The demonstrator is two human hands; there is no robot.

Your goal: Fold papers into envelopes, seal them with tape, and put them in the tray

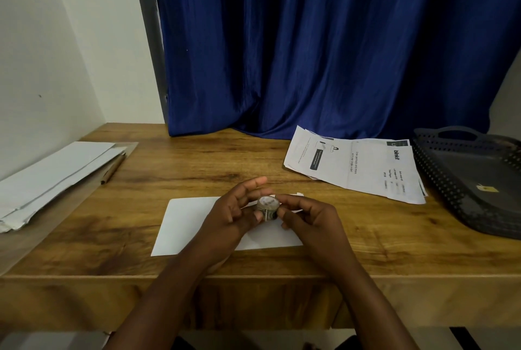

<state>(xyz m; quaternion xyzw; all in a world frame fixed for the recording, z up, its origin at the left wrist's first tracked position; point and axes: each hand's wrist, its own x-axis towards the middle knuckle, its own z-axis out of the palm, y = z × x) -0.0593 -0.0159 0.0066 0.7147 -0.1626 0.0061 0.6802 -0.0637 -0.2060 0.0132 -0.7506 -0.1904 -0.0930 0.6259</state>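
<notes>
I see both my left hand (236, 214) and right hand (307, 220) gripping the tape roll (267, 206), fingers curled around it, above the white envelope (186, 222).

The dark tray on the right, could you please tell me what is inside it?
The tray holds only a small yellowish scrap on its floor; no envelopes show. Its right part runs out of frame, so that portion cannot be seen.

My one camera sits on my head, looking forward and down at the wooden table (197, 158) from close above its near edge. It faces the far blue curtain (324, 39), with the white wall (42, 53) at left.
</notes>
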